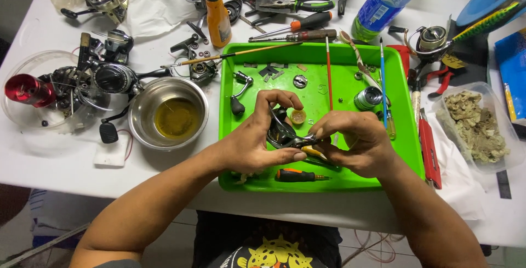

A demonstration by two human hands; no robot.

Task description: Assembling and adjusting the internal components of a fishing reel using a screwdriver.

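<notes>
Reel body (282,135) is gripped by the left hand (257,136) above the green tray (405,131); a thin tool (316,153) is pinched in the right hand (356,142) beside it; a screwdriver (298,176) lies just below the fingers; reassembly seems underway, calling for steady alignment.

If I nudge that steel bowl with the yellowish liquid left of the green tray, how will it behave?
The steel bowl looks rigid and smooth, so it would probably slide on the white table rather than tip. The yellowish liquid would likely slosh; it sits low, so spilling seems unlikely. The rim may be slippery if oily.
</notes>
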